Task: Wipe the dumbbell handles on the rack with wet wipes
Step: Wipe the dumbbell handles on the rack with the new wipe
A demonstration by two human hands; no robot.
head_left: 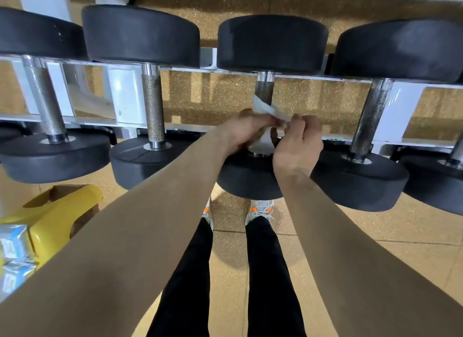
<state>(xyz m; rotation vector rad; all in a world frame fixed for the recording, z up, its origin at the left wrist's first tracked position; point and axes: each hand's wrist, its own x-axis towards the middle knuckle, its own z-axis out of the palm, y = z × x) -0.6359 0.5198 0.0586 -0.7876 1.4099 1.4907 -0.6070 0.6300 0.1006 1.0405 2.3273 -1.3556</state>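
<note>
Several black dumbbells lie across a white rack (125,91), handles pointing toward me. Over the middle dumbbell's handle (264,89) a white wet wipe (265,109) is draped. My left hand (244,131) grips the wipe from the left, fingers curled around it at the handle. My right hand (299,140) pinches the wipe's right edge between thumb and fingertips. The lower part of that handle is hidden behind both hands. Neighbouring handles stand bare: a knurled one (153,106) to the left and a worn, dark one (369,118) to the right.
A yellow plastic stool (57,211) stands at the lower left with a silver-blue wipes pack (13,259) on it. My legs and white shoes (260,211) are below the rack on the speckled tan floor. A white wall base runs along the top.
</note>
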